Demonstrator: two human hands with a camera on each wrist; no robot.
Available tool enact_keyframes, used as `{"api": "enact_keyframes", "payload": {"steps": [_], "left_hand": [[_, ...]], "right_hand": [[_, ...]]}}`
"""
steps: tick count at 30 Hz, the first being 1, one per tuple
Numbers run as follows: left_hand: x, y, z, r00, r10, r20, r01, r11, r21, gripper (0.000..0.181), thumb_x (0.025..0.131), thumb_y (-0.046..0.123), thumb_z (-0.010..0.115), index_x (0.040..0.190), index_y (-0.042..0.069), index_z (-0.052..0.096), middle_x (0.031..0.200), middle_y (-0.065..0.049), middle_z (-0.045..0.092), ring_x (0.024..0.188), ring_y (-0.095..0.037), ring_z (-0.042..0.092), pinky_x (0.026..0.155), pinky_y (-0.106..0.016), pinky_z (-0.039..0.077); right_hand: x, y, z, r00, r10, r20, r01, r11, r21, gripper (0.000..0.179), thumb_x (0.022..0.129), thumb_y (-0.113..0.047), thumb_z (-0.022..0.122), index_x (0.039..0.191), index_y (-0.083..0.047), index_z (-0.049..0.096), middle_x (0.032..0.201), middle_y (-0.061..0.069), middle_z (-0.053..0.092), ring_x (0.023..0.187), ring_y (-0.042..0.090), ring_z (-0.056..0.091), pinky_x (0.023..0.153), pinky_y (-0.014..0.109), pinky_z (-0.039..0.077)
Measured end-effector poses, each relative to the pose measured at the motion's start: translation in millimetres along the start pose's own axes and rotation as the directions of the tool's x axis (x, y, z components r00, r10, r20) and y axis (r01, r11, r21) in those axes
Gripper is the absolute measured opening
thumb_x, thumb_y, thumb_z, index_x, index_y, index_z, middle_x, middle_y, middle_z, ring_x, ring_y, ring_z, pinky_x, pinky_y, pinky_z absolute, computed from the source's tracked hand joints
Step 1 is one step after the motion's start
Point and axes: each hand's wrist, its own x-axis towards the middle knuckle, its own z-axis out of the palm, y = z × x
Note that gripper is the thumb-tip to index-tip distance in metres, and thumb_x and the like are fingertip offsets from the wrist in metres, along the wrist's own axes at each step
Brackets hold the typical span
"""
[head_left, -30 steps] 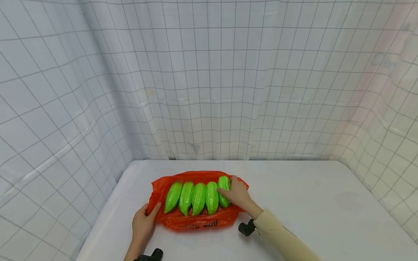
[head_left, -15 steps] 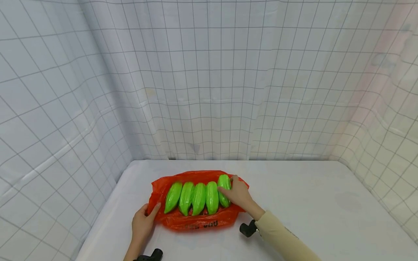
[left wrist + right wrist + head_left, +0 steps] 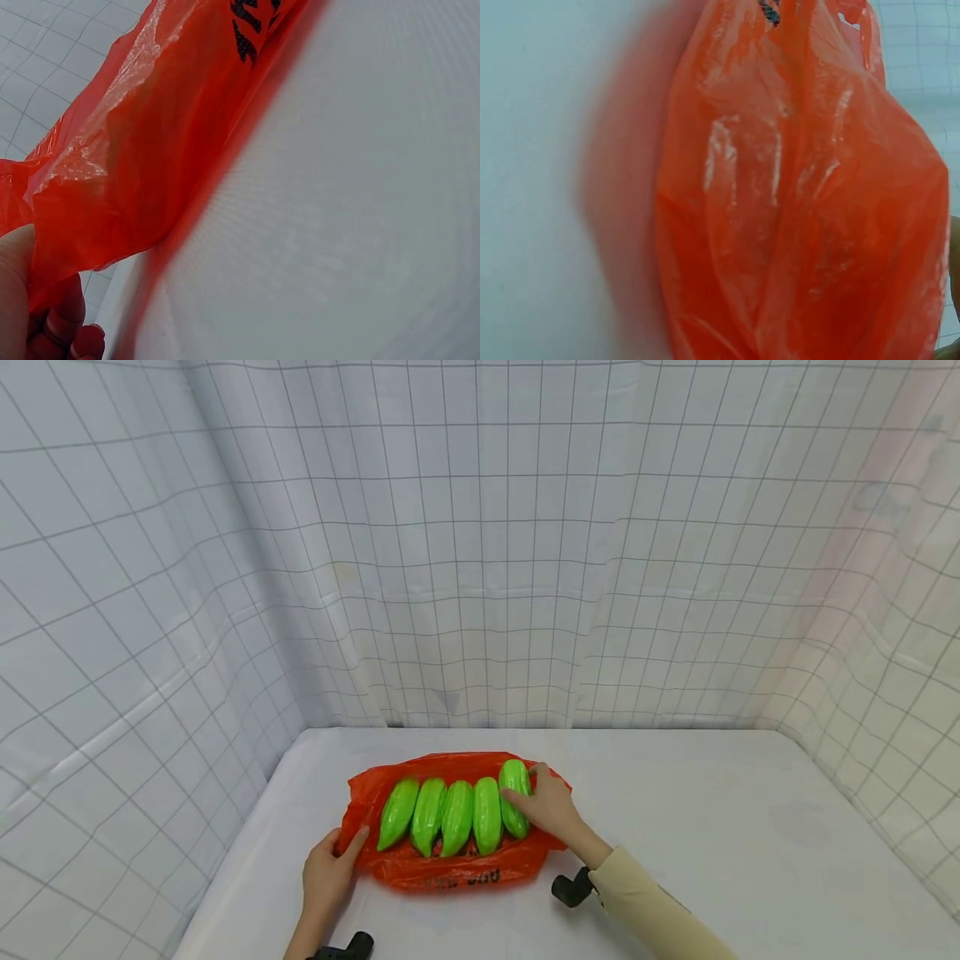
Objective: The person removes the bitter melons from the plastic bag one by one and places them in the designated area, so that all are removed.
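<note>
A red plastic bag point(image 3: 525, 852), spread wide with dark lettering on its near side, lies on the white table. Inside it, several glossy bright green, ribbed, gourd-like pieces point(image 3: 457, 817) lie side by side, most tapering toward the person. My left hand point(image 3: 327, 872) pinches the bag's left edge, thumb above and fingers beneath in the left wrist view. My right hand point(image 3: 551, 806) reaches over the bag's right end and grips the rightmost green gourd-like piece point(image 3: 514, 781), thumb across it. In the right wrist view the bag wall point(image 3: 802, 195) hides most of this hand.
The white table point(image 3: 690, 835) extends right of the bag and toward the person. White grid-patterned curtains point(image 3: 487, 568) stand behind the table and along both sides. A black wrist camera point(image 3: 572, 887) sits by the right sleeve, with another point(image 3: 352, 946) on the left wrist.
The rightmost green gourd-like piece has shifted slightly away from the person in the right hand's grip. The left hand and the other green pieces stay where they were.
</note>
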Motion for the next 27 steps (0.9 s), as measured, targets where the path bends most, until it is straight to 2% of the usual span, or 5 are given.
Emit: {"api": "enact_keyframes", "payload": {"steps": [7, 16, 27], "left_hand": [[-0.1, -0.1, -0.1, 1.0, 0.003, -0.004, -0.003, 1.0, -0.006, 0.043, 0.092, 0.042, 0.061, 0.095, -0.001, 0.063, 0.064, -0.002, 0.051, 0.064, -0.018, 0.044, 0.058, -0.03, 0.033], [-0.7, -0.8, -1.3, 1.0, 0.026, -0.009, -0.026, 1.0, 0.0, 0.041, 0.091, 0.04, 0.063, 0.094, -0.001, 0.064, 0.063, -0.002, 0.05, 0.063, -0.018, 0.044, 0.057, -0.03, 0.033], [-0.6, -0.5, -0.8, 1.0, 0.01, 0.005, -0.01, 1.0, -0.008, 0.043, 0.091, 0.041, 0.062, 0.096, -0.002, 0.063, 0.064, -0.002, 0.051, 0.064, -0.018, 0.044, 0.058, -0.03, 0.033]], "right_hand": [[-1.0, -1.6, -1.5, 1.0, -0.011, -0.008, 0.011, 0.999, 0.031, 0.061, 0.084, -0.042, 0.069, 0.115, 0.006, 0.048, 0.07, 0.004, 0.052, 0.06, 0.015, 0.049, 0.054, 0.029, 0.042], [-2.0, -2.5, -3.7, 1.0, -0.024, 0.003, 0.024, 0.997, 0.076, 0.063, 0.085, -0.044, 0.068, 0.118, 0.006, 0.049, 0.07, 0.003, 0.053, 0.059, 0.013, 0.051, 0.053, 0.029, 0.042], [-4.7, -4.6, -5.1, 0.999, -0.033, 0.0, 0.033, 0.996, 0.088, 0.062, 0.085, -0.044, 0.068, 0.118, 0.006, 0.049, 0.07, 0.003, 0.053, 0.058, 0.014, 0.051, 0.052, 0.029, 0.042]]}}
